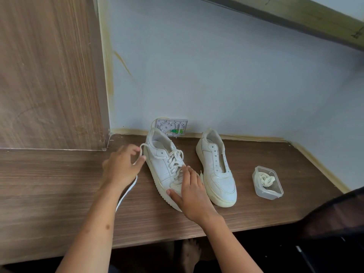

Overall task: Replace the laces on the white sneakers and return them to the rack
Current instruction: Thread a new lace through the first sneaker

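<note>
Two white sneakers stand on a brown wooden desk (59, 184), toes toward me. The left sneaker (163, 166) carries a white lace (175, 158) crossed through its eyelets. My left hand (122, 166) pinches a loose end of that lace beside the shoe's heel, and the lace trails down across the desk under my wrist. My right hand (191, 188) rests on the left sneaker's toe, thumb against the sole and fingertips on the lower lacing. The right sneaker (216, 170) has bare eyelets and no lace.
A clear plastic container (267, 183) holding a coiled cream lace sits right of the shoes. A small white wall box (171, 127) with green parts is behind the sneakers. A wood panel (49, 75) rises at left. Dark fabric (334, 213) covers the desk's right front.
</note>
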